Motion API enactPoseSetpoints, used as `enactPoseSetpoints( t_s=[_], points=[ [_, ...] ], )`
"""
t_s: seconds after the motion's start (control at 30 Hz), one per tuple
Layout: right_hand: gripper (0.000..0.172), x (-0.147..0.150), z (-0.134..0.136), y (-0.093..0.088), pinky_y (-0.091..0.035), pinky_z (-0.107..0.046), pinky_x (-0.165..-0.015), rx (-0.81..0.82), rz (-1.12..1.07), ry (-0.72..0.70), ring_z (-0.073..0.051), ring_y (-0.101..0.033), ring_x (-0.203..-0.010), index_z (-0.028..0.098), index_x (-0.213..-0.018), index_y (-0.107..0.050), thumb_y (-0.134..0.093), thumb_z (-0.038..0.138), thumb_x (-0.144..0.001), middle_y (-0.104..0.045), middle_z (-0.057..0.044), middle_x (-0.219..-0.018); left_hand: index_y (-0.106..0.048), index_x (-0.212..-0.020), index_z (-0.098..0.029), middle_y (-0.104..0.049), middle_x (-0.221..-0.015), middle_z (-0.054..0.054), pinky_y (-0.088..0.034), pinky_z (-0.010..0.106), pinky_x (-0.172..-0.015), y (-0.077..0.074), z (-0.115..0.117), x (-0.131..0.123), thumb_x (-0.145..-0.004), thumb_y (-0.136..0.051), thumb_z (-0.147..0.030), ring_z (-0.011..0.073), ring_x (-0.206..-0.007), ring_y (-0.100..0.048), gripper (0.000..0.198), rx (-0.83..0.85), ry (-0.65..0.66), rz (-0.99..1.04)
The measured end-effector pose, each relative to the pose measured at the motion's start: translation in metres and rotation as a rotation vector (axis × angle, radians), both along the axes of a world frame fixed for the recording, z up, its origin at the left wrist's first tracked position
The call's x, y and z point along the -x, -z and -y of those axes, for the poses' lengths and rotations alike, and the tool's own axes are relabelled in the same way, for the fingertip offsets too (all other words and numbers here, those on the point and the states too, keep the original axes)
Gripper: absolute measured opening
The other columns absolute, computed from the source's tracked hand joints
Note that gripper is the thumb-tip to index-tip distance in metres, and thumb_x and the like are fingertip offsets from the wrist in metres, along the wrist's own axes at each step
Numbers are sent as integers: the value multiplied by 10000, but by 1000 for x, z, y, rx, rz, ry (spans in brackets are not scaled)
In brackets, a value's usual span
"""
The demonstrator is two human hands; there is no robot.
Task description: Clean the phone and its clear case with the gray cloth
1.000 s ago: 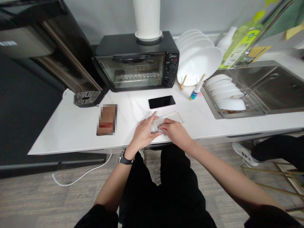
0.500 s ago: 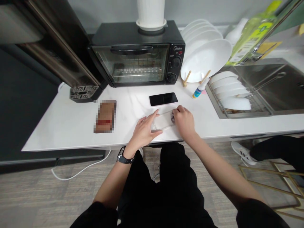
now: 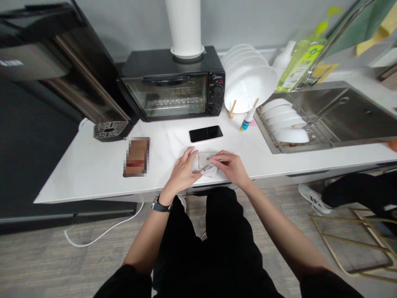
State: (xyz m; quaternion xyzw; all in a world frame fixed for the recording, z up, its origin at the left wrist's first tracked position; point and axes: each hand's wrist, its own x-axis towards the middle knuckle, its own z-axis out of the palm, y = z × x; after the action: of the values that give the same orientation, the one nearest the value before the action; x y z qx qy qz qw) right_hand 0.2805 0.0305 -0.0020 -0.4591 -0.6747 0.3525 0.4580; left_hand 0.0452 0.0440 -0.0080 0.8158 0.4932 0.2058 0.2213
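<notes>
On my feed the clear case sits close to the front edge of the bench; I cannot tell whether it lies flat or is tipped up a little. My left hand grasps it at its left end, thumb towards the front edge, fingers towards the back. My right hand has its grip pinched closed over the right part of the case, on a small grey wad too unclear for me to identify.

The phone lies just behind the case, dark screen up. Farther back, the oven stands along the back edge, with plates racked to its right. In front of them is a spray bottle, near the left edge of the sink. Between my left hand and the bench's left edge I see a brown item, pixelated.
</notes>
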Motion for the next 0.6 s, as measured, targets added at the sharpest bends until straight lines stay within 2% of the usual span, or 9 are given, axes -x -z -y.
enactPoseSetpoints(
  t_s=[0.07,0.13,0.2,0.27,0.37,0.43,0.5,0.6],
  points=[
    [212,-26,5,7,-579,-329,-794,9,-120,187,-205,-723,-890,230,-952,-834,-770,431,-926,-785,-66,-949,-514,-1443,-220,-421,-1669,157,-382,539,-1274,2,-1,1,-885,-757,-347,340,-1573,-412,622,-15,-4,22],
    [297,-44,8,13,-586,-346,-787,47,-142,307,-215,-724,-877,225,-931,-830,-786,516,-889,-790,-74,-947,-495,-1444,-219,-478,-1624,152,-382,521,-1280,1,-4,0,-887,-759,-342,322,-1549,-450,629,-12,14,72],
    [345,-50,7,17,-587,-360,-796,91,-123,284,-221,-727,-870,221,-920,-828,-792,559,-862,-795,-78,-949,-415,-1527,-210,-478,-1628,165,-382,507,-1286,-1,-7,-3,-896,-765,-373,319,-1536,-469,739,-3,4,102],
    [360,-48,3,18,-585,-373,-823,113,-108,194,-227,-730,-884,220,-918,-825,-789,573,-854,-799,-80,-956,-401,-1553,-205,-445,-1657,185,-368,533,-1290,-5,-11,-9,-917,-758,-428,347,-1551,-445,762,-17,-39,69],
    [376,-40,-8,17,-575,-386,-866,113,-128,147,-226,-724,-897,218,-917,-813,-784,587,-854,-802,-74,-955,-571,-1363,-203,-465,-1640,192,-333,602,-1288,-8,-15,-20,-899,-796,-386,388,-1569,-408,547,-45,-78,-18],
    [396,-39,-15,18,-566,-376,-867,116,-186,175,-210,-706,-872,216,-918,-799,-792,605,-845,-793,-57,-935,-610,-1194,-207,-503,-1605,192,-332,621,-1279,-6,-15,-22,-831,-865,-334,388,-1559,-422,462,-35,-71,3],
    [423,-43,-20,19,-561,-342,-802,128,-299,211,-181,-668,-803,223,-925,-773,-800,633,-828,-760,-27,-875,-572,-1110,-226,-577,-1538,175,-366,605,-1261,-2,-13,-20,-793,-894,-306,356,-1525,-479,459,-7,-71,132],
    [435,-57,-23,19,-528,-283,-665,138,-504,259,-142,-589,-689,252,-936,-716,-803,661,-815,-672,23,-791,-505,-1082,-258,-778,-1217,92,-509,513,-1155,3,-9,-14,-857,-823,-266,273,-1319,-686,389,127,-91,457]
  ],
)
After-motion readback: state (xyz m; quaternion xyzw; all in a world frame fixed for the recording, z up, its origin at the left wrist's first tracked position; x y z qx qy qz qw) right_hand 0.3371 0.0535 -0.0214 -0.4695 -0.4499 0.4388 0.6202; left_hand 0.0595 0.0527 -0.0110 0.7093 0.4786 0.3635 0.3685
